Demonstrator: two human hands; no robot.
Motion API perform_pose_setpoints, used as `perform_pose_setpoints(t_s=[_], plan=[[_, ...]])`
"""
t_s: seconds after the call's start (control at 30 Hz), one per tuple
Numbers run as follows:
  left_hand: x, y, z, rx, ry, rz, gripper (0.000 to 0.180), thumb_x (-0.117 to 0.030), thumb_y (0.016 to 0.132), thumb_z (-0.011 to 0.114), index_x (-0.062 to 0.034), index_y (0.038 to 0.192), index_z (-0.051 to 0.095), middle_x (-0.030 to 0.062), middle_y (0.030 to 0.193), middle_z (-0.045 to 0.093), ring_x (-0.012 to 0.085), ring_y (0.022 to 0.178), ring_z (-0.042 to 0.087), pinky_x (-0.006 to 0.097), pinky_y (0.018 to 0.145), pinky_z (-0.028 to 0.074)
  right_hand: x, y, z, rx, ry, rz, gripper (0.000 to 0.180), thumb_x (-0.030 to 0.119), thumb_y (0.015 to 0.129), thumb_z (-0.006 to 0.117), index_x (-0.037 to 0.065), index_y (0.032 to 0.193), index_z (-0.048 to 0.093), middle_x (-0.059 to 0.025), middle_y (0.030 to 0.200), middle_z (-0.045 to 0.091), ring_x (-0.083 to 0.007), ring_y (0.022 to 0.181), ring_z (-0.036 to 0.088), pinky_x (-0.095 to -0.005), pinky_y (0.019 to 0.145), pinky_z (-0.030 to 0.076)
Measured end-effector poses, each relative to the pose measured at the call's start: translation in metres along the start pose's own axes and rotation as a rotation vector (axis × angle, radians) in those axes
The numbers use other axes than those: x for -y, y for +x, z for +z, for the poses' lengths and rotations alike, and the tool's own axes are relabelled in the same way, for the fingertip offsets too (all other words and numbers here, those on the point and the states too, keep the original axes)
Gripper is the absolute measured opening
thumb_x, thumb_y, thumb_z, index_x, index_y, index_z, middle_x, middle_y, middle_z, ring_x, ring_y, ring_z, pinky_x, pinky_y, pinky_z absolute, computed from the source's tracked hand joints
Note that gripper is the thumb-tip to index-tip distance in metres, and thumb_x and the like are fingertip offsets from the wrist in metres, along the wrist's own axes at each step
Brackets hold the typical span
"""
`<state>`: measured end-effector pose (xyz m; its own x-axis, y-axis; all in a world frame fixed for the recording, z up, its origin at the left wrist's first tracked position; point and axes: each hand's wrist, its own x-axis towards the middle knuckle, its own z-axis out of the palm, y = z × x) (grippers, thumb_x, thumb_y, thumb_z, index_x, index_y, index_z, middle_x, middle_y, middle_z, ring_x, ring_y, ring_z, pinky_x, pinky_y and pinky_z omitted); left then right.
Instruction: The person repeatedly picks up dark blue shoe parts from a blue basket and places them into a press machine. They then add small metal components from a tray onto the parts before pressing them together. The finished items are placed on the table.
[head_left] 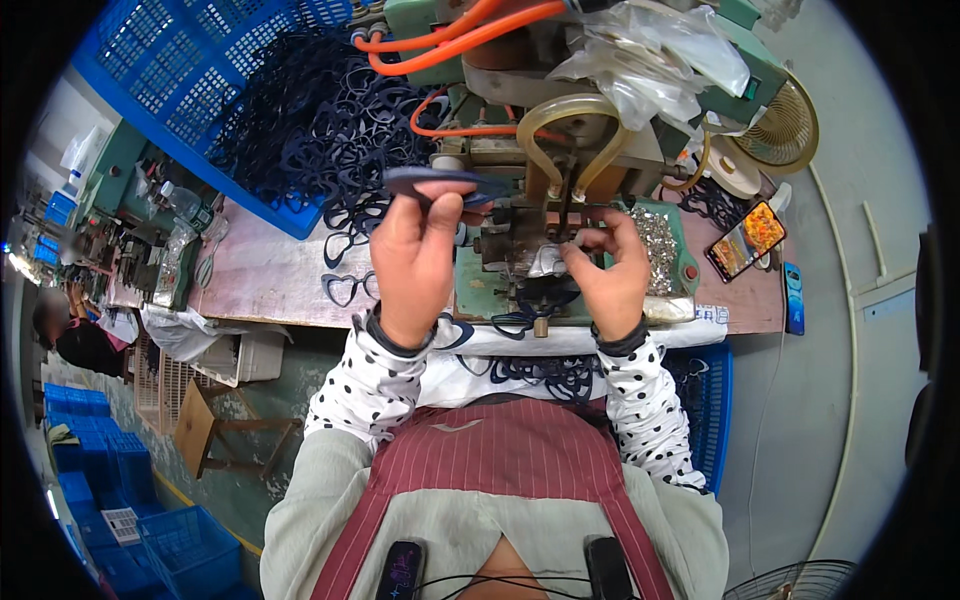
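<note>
A worn, pinkish workbench (270, 275) is seen across the middle of the view, its surface scuffed and dull. At its far left a blue plastic crate (190, 90) with a gridded wall is tipped toward the bench, and a tangled heap of dark, thin, heart-shaped spectacle frames (320, 130) is spilled from it. At the bench's centre a green metal machine (545, 170) is mounted, fitted with glossy orange hoses (460, 35) and a bowed, clear yellowish tube (560, 115); crumpled clear plastic is draped over its top. Just to the right of the machine a shallow tray of small shiny metal parts (655, 235) is set, and a phone (746, 240) with a bright screen is laid farther right.

A single dark frame (440, 183) is held up in front of the machine, just left of its working head. It is seen almost edge-on, flat and thin, with its long axis lying roughly left to right.

The left hand (415, 265) is raised with the wrist upright and the back of the hand toward the camera; the frame is pinched between thumb and fingertips. The right hand (605, 270) is reached to the machine's head, fingers curled close together there; whether anything is gripped cannot be told. Both forearms are covered by white, black-dotted sleeves.
</note>
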<state>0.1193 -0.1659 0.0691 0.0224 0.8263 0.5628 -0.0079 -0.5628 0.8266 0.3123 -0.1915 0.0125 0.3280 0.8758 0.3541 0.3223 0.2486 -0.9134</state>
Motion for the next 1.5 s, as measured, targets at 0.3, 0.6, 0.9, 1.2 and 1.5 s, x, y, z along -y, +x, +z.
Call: perform_pose_setpoints(t_s=[0.3,0.6,0.9,1.2,1.5], plan=[[-0.003,-0.012,0.002,0.017,0.196,0.161,0.012,-0.006,0.093,0.058,0.0023,0.101,0.061,0.0118,0.096,0.068,0.0209,0.081,0.066,0.03,0.074,0.053,0.004,-0.003,0.007,0.008,0.218,0.086,0.056,0.004,0.072,0.075,-0.004,0.12,0.045,-0.0074,0.084,0.069,-0.0113,0.076,0.06,-0.0257,0.075,0.047],[0.033,-0.054,0.03,0.655,0.239,0.738,0.032,-0.005,0.084,0.064,0.003,0.115,0.062,0.0194,0.116,0.064,0.0308,0.107,0.063,0.047,0.096,0.049,-0.036,0.017,-0.045,-0.166,-0.014,-0.022,0.038,0.001,0.08,0.068,0.001,0.116,0.057,-0.0079,0.09,0.069,-0.0122,0.083,0.063,-0.026,0.076,0.049],[0.032,-0.056,0.029,0.684,0.337,0.682,0.037,-0.001,0.081,0.063,0.0002,0.117,0.063,0.0168,0.12,0.063,0.0282,0.105,0.064,0.045,0.098,0.049,-0.129,0.008,-0.115,-0.176,-0.253,0.036,0.023,0.01,0.083,0.069,0.003,0.104,0.067,-0.0083,0.084,0.07,-0.0143,0.072,0.064,-0.0285,0.067,0.051],[0.027,-0.056,0.036,0.679,0.33,0.65,0.039,-0.004,0.077,0.07,-0.0009,0.115,0.063,0.0166,0.115,0.065,0.0311,0.102,0.065,0.048,0.095,0.049,-0.241,0.011,-0.266,-0.704,-0.673,0.285,0.063,0.023,0.071,0.08,-0.002,0.123,0.053,-0.019,0.108,0.066,-0.0327,0.095,0.064,-0.0395,0.083,0.049],[0.027,-0.073,0.03,0.622,0.434,0.577,0.04,-0.008,0.078,0.071,-0.0058,0.117,0.063,0.0155,0.122,0.062,0.0338,0.114,0.059,0.052,0.103,0.04,-0.232,0.062,-0.281,-0.268,-0.671,0.663,0.052,0.048,0.077,0.072,-0.001,0.095,0.07,-0.013,0.088,0.07,-0.0243,0.076,0.065,-0.0362,0.072,0.049]])
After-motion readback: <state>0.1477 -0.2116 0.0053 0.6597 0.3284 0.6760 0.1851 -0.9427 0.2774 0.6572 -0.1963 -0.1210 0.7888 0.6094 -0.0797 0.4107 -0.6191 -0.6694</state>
